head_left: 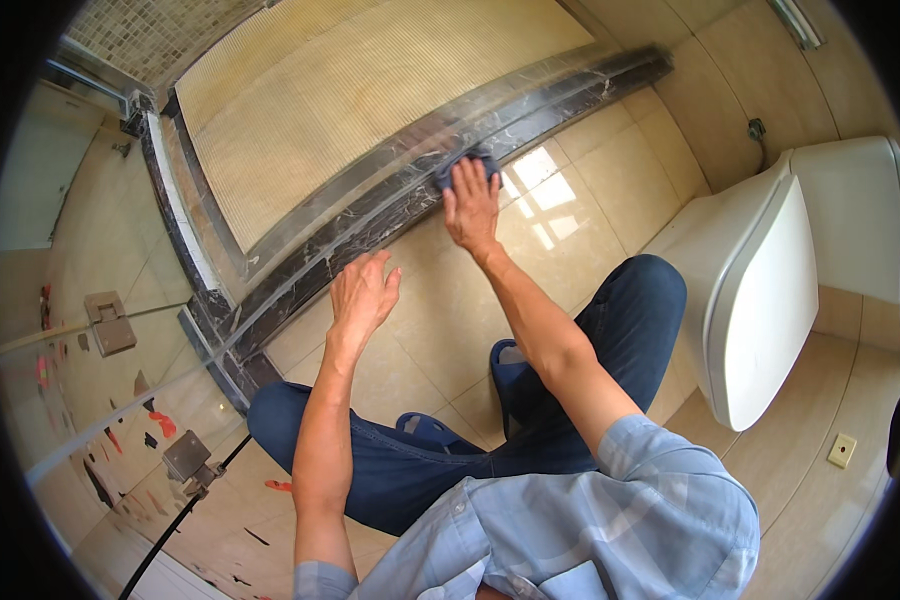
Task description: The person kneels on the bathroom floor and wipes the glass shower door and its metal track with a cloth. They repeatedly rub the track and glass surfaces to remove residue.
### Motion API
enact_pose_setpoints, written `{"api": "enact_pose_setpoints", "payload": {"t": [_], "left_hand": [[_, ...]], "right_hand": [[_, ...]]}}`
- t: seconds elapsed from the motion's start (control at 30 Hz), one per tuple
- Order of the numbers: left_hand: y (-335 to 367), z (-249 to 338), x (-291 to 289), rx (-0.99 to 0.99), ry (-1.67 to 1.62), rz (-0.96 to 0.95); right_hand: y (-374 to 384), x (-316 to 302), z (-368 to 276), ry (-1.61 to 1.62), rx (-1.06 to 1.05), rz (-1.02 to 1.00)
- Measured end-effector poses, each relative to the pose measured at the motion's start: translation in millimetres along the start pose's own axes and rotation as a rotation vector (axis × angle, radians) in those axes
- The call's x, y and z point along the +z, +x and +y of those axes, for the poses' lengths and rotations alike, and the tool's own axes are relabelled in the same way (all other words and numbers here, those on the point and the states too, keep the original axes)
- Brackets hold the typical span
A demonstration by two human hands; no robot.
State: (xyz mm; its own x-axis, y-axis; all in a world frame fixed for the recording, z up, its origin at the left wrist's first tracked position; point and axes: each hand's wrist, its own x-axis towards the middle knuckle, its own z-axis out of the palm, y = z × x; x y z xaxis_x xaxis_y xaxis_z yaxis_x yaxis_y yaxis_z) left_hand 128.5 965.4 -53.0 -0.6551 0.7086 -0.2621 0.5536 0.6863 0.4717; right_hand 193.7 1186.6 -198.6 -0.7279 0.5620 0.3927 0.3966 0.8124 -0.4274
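Note:
A dark blue cloth [454,176] lies bunched on the black marble shower curb [390,207]. My right hand [473,210] presses down on it with fingers stretched over the fabric, and part of the cloth is hidden beneath them. Nearer to me and to the left, my left hand [362,296] holds nothing; its fingers are loosely bent and its thumb stands apart. Those fingertips are close to the curb's near edge, and I cannot tell whether they touch it.
Beyond the curb lies a ribbed beige shower floor [370,90]. A white toilet [760,290] stands at the right. On the left are a glass door with metal hinges [110,322] and red and black marks. Glossy tiles [420,300] surround my blue slippers [435,432].

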Motion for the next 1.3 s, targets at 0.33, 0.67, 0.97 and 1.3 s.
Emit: {"api": "enact_pose_setpoints", "payload": {"t": [0.33,0.67,0.97,1.3], "left_hand": [[-29,-14,-17,-0.033,-0.013,0.096],[-53,-24,-56,-0.084,-0.033,0.195],[-41,-27,-59,-0.07,-0.084,0.187],[-50,-37,-65,-0.072,-0.088,0.208]], "right_hand": [[78,13,84,0.362,0.658,0.451],[104,51,95,0.461,1.35,0.469],[23,104,-17,0.704,1.228,0.473],[39,66,25,1.567,1.184,0.324]]}}
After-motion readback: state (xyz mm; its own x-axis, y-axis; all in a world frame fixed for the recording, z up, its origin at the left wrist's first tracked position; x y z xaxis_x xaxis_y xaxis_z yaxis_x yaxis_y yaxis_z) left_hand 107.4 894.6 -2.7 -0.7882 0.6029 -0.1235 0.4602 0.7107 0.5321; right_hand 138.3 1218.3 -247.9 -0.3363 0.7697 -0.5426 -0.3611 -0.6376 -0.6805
